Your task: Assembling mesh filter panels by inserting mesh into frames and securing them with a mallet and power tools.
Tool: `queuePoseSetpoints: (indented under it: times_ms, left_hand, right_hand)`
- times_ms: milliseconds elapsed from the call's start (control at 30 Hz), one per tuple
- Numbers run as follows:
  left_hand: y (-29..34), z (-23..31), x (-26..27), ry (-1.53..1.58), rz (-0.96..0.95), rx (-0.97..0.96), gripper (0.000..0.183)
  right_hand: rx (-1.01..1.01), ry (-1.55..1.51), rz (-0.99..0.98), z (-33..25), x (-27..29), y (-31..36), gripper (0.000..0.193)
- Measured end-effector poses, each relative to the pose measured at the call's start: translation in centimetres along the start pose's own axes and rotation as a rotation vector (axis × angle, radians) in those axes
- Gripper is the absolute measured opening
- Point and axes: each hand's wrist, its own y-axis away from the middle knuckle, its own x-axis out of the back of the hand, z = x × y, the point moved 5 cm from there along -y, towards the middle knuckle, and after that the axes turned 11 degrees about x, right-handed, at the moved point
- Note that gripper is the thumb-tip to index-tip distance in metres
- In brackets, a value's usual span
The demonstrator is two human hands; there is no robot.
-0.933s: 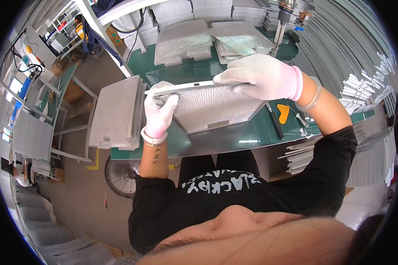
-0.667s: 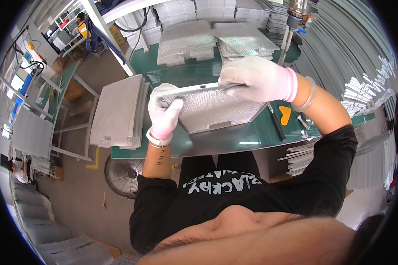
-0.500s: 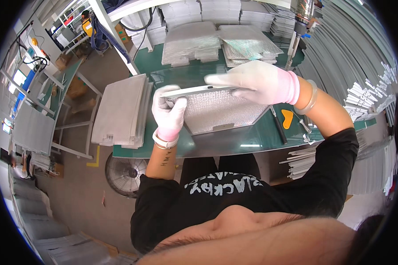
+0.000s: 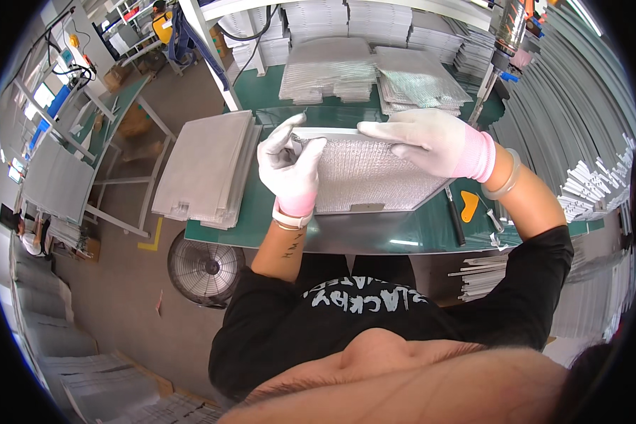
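sheets (image 4: pixel 201 166) lie stacked on the green table (image 4: pixel 254 227), left of the left hand (image 4: pixel 291 159), which curls, gloved, at the upper left corner of the silvery panel (image 4: pixel 364 177); i cannot tell whether it grips. the panel stands tilted between both hands. the right hand (image 4: pixel 431 141) pinches its top edge. below that hand lie a black-handled tool (image 4: pixel 456 220) and a yellow scraper (image 4: pixel 469 207).
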Motion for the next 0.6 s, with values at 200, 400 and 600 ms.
queuePoseSetpoints:
  times_ms: [200, 400, 600]
  left_hand:
    - [-0.2, 0.1, -0.5, -0.062, 0.041, -0.104, 0.042]
    - [0.7, -1.2, 0.2, 0.095, -0.006, -0.003, 0.048]
    - [0.7, -1.1, 0.5, 0.062, -0.021, 0.143, 0.048]
  right_hand:
    - [-0.058, 0.016, -0.012, 0.1, 0.4, -0.6, 0.060]
    - [-0.037, 0.016, 0.023, 0.4, 0.1, -0.7, 0.059]
    - [-0.091, -0.014, 0.006, 0.3, 0.2, -0.8, 0.059]
